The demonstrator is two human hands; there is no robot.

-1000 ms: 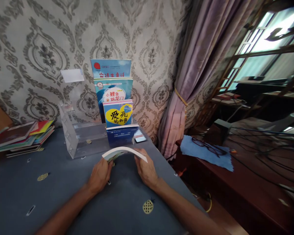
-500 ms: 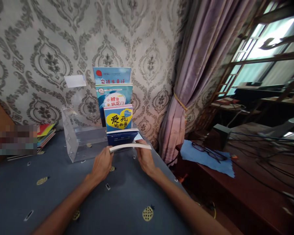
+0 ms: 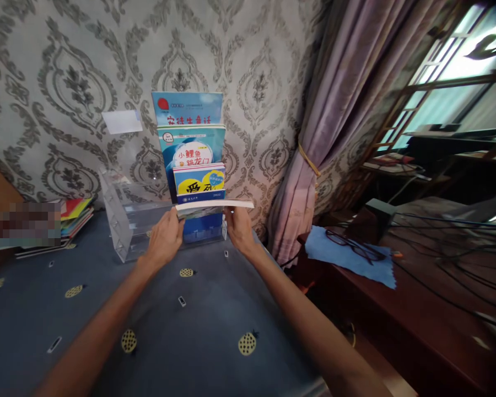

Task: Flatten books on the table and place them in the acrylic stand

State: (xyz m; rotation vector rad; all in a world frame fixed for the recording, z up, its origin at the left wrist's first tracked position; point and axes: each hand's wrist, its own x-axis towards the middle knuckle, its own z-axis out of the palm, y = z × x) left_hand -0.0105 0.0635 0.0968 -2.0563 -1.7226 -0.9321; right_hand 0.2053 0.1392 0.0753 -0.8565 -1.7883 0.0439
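Observation:
A thin book (image 3: 215, 205), seen nearly edge-on, is held by its two ends in front of a clear plastic rack (image 3: 119, 229). My left hand (image 3: 165, 234) is closed on its left end, and my right hand (image 3: 237, 223) grips it toward the right end. Behind it, books stand one above another in the rack's right side: a dark blue book (image 3: 202, 196), a yellow-and-blue book (image 3: 194, 184), a teal book (image 3: 194, 149) and a light blue book (image 3: 188, 107) at the back. The rack's left side shows bare clear tiers.
A stack of colourful books (image 3: 76, 220) lies at the left, partly blurred out. The grey-blue tablecloth (image 3: 149, 309) has pineapple prints. On the right, glasses (image 3: 353, 247) rest on a blue cloth (image 3: 326, 248) beside tangled cables (image 3: 458, 242). A tied curtain (image 3: 301, 182) hangs behind.
Both hands have raised the held book, which now hides part of the yellow-and-blue book. More of the blue surface beneath it shows. The camera view has shifted slightly.

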